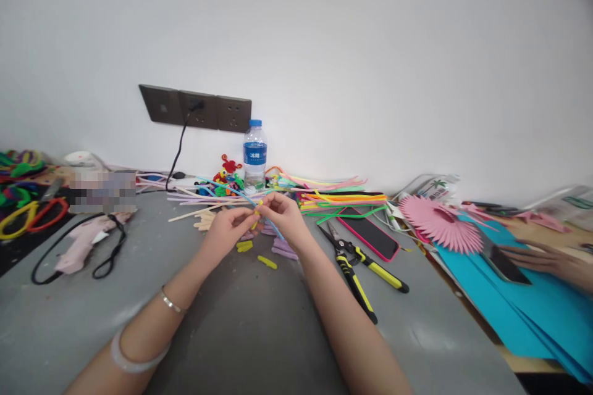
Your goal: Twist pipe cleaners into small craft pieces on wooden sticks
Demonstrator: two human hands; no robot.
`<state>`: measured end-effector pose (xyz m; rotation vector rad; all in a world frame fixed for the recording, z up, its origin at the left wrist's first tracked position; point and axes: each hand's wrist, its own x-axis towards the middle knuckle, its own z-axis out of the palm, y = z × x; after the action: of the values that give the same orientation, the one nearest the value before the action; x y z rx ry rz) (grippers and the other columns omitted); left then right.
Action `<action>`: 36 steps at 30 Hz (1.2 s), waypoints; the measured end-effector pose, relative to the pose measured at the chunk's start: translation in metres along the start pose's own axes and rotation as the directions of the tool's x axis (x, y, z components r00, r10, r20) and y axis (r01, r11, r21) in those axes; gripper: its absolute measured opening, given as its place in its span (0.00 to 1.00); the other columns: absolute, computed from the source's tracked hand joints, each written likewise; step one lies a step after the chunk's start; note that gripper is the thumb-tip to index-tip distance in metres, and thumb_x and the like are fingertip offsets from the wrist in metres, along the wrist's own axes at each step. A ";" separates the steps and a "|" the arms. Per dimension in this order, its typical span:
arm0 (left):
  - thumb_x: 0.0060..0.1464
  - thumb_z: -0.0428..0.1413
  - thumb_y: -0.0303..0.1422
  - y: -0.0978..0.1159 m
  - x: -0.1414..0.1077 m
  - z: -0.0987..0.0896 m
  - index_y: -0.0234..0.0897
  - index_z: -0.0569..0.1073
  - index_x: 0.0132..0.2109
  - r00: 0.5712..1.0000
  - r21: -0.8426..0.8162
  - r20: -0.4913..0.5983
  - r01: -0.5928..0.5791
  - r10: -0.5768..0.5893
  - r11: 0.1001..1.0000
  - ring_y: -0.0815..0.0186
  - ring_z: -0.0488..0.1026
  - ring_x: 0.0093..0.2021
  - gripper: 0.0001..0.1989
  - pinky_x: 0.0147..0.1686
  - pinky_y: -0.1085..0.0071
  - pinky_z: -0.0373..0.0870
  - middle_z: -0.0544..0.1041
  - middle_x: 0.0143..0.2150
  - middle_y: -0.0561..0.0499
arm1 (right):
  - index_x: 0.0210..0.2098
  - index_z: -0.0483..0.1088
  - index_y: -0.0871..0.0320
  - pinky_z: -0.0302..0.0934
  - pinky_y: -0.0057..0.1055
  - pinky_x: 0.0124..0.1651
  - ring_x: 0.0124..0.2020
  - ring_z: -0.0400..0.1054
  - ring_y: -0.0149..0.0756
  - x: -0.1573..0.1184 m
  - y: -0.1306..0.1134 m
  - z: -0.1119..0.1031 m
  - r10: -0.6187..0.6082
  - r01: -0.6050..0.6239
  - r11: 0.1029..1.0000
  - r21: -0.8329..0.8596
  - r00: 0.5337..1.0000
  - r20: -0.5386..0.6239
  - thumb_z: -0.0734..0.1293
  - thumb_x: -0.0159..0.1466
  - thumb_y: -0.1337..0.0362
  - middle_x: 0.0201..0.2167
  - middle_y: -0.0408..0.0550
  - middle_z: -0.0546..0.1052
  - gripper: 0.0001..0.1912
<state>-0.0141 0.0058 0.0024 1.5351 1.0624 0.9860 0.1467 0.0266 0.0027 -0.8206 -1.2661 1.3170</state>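
Note:
My left hand [228, 231] and my right hand [286, 220] meet at the middle of the table, fingertips pinched together. Between them is a small yellow pipe cleaner piece [260, 203], partly hidden by the fingers. A long light blue pipe cleaner [227, 187] runs through or behind the right hand's grip; exactly how it is held is unclear. Below the hands lie folded yellow pieces [267, 262] and folded purple pieces [284, 249]. Beige pieces [202, 220] sit just beyond my left hand.
Bundled pipe cleaners [343, 199] lie behind. A water bottle [255, 154] stands by the wall. On the right are pruning shears [352, 259], a phone [370, 234], a pink paper fan [440, 222] and another person's hand [546, 257]. A pink glue gun [81, 244] lies left.

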 end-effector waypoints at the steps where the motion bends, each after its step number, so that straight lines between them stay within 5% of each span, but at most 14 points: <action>1: 0.52 0.60 0.49 -0.001 0.000 -0.001 0.34 0.79 0.35 1.000 0.001 -0.007 -0.005 0.005 1.000 0.62 0.76 0.28 0.20 0.29 0.71 0.71 0.82 0.31 0.48 | 0.26 0.68 0.57 0.60 0.28 0.32 0.26 0.65 0.29 0.000 0.000 0.001 -0.002 0.002 1.000 -0.017 1.000 -0.002 0.77 0.51 0.55 0.24 0.40 0.71 0.16; 11: 0.55 0.58 0.43 0.001 0.000 -0.003 0.35 0.76 0.28 0.996 0.087 0.028 -0.088 0.085 0.992 0.65 0.73 0.27 0.16 0.32 0.71 0.70 0.78 0.25 0.51 | 0.27 0.68 0.56 0.59 0.29 0.33 0.27 0.66 0.31 0.002 0.008 -0.004 0.022 -0.019 0.999 -0.049 0.999 0.042 0.75 0.53 0.54 0.24 0.40 0.72 0.16; 14: 0.54 0.59 0.46 0.002 0.001 -0.004 0.35 0.75 0.27 0.998 0.027 0.043 -0.054 0.053 0.998 0.66 0.71 0.26 0.18 0.30 0.72 0.69 0.76 0.24 0.51 | 0.32 0.70 0.56 0.60 0.30 0.35 0.29 0.66 0.33 0.002 0.008 -0.004 -0.062 0.057 0.989 -0.138 0.998 -0.029 0.73 0.56 0.54 0.28 0.42 0.73 0.13; 17: 0.52 0.59 0.50 0.000 0.003 -0.005 0.34 0.76 0.30 1.000 -0.075 0.008 0.020 -0.019 0.997 0.66 0.71 0.25 0.21 0.28 0.72 0.68 0.77 0.26 0.50 | 0.37 0.73 0.54 0.61 0.33 0.40 0.34 0.68 0.36 0.000 0.003 -0.005 -0.324 0.266 0.885 -0.381 0.942 -0.093 0.70 0.61 0.59 0.33 0.45 0.75 0.07; 20: 0.51 0.61 0.51 -0.001 0.003 -0.004 0.34 0.76 0.31 0.999 -0.164 -0.024 0.044 -0.048 0.985 0.67 0.70 0.25 0.22 0.27 0.72 0.67 0.77 0.26 0.49 | 0.34 0.76 0.52 0.61 0.39 0.47 0.41 0.70 0.41 -0.002 -0.002 -0.007 -0.483 0.434 0.716 -0.547 0.873 0.061 0.69 0.64 0.63 0.36 0.48 0.78 0.03; 24: 0.53 0.60 0.48 0.002 0.002 -0.004 0.34 0.74 0.27 1.000 -0.186 0.009 0.003 -0.001 0.983 0.69 0.69 0.25 0.21 0.28 0.73 0.66 0.75 0.25 0.51 | 0.36 0.79 0.50 0.59 0.40 0.49 0.43 0.73 0.42 -0.001 -0.001 -0.008 -0.488 0.493 0.631 -0.599 0.853 0.188 0.69 0.65 0.64 0.37 0.48 0.81 0.05; 33: 0.59 0.54 0.42 0.002 0.003 -0.007 0.35 0.72 0.27 0.990 0.055 0.036 -0.140 0.138 0.989 0.67 0.71 0.26 0.17 0.29 0.74 0.68 0.75 0.24 0.52 | 0.38 0.78 0.53 0.55 0.39 0.50 0.45 0.71 0.40 -0.004 -0.008 -0.012 -0.479 0.517 0.438 -0.736 0.827 0.295 0.69 0.66 0.65 0.40 0.47 0.80 0.04; 36: 0.60 0.53 0.41 -0.001 0.002 -0.007 0.35 0.73 0.29 0.983 0.145 0.015 -0.181 0.181 0.973 0.66 0.72 0.27 0.16 0.30 0.73 0.68 0.76 0.25 0.52 | 0.39 0.76 0.55 0.56 0.38 0.51 0.46 0.70 0.39 -0.006 -0.013 -0.014 -0.447 0.526 0.458 -0.716 0.833 0.326 0.68 0.66 0.66 0.40 0.47 0.80 0.04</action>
<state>-0.0204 0.0101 0.0027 1.7776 1.0256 1.0493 0.1636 0.0218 0.0111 -0.8723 -2.0291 0.2536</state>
